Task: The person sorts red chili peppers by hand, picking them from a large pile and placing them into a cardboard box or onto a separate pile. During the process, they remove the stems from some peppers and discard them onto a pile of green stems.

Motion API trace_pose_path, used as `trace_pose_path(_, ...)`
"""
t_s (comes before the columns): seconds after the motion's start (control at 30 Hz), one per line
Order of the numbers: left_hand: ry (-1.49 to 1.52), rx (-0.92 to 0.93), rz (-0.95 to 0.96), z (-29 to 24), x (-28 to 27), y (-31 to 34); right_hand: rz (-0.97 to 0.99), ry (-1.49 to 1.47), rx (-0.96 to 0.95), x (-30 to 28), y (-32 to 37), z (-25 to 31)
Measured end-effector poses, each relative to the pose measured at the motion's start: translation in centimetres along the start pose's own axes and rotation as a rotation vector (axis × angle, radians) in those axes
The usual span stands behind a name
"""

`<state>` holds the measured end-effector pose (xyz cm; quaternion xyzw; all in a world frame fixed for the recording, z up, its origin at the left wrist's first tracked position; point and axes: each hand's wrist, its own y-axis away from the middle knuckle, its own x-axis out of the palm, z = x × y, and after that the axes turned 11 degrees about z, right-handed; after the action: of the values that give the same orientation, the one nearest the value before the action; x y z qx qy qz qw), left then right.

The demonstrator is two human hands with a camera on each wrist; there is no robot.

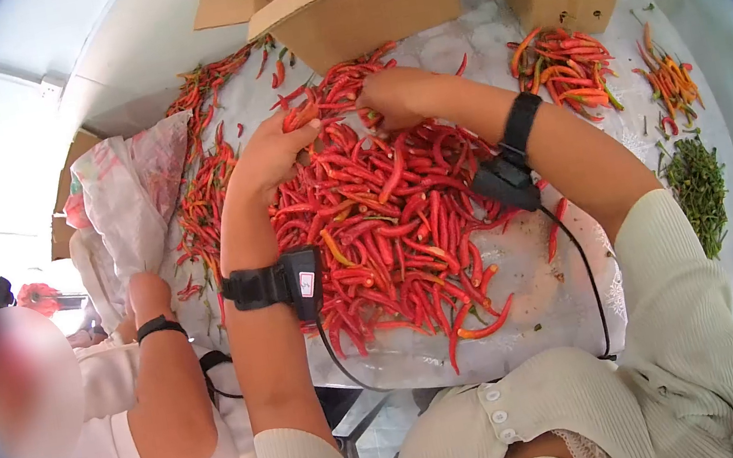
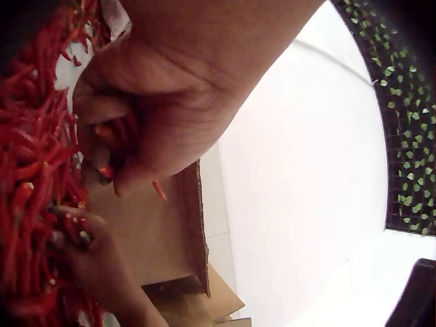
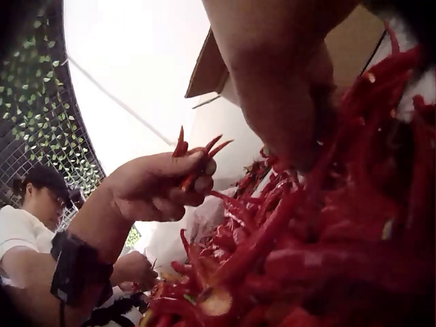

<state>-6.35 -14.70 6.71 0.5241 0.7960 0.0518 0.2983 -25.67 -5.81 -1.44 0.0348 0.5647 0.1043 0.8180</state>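
The left hand [image 1: 275,153] has its grip closed round a few red chilies, (their thin tips poke out between the fingers in the right wrist view). The right hand [image 1: 399,96] is just beside it, at the far edge of the main heap [image 1: 381,198]; its grip is narrow, curled round a chili whose end [image 1: 369,118] shows below the fingers.

The main heap of red chilies lies on the bench [image 1: 521,343], in the middle, with a few orange ones mixed in. More chilies [image 1: 204,187] spread along the left side, next to a pale sack [image 1: 128,184]. A small pile [image 1: 563,72] sits far right, an orange and red pile [image 1: 671,79] beyond it, and green stems [image 1: 697,189] nearer. Two cardboard boxes [image 1: 372,15] stand at the far side. A second person [image 1: 95,440], in a white top, is at the left.
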Motion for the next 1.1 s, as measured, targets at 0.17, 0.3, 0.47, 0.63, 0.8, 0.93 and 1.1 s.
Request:
trace_pose_path(0.17,-0.028,-0.032,0.064,0.1,0.7,-1.6,0.145,0.101,0.050,-1.2,4.2,1.0)
trace_pose_path(0.3,0.002,-0.004,0.079,-0.8,1.3,-1.6,-0.038,-0.448,-0.031,-1.2,6.5,-0.3)
trace_pose_path(0.47,-0.039,0.008,0.101,-1.2,1.7,-1.1,0.041,-0.902,0.101,-3.0,11.2,0.4)
trace_pose_path(0.63,-0.211,0.029,0.109,-2.0,2.3,-1.2,0.162,-1.025,0.092,-2.9,12.6,0.4)
trace_pose_path(0.8,-0.368,-0.004,0.163,-1.7,1.4,-2.1,0.268,-1.092,0.043,-2.5,12.1,-1.0)
trace_pose_path(0.93,-0.168,0.035,0.058,-1.0,1.4,-2.3,-0.007,-0.995,-0.002,-1.5,10.4,-1.2)
trace_pose_path(1.1,-0.327,0.070,-0.220,0.7,-0.9,-6.6,-0.271,-0.402,0.176,-0.3,4.6,-2.7)
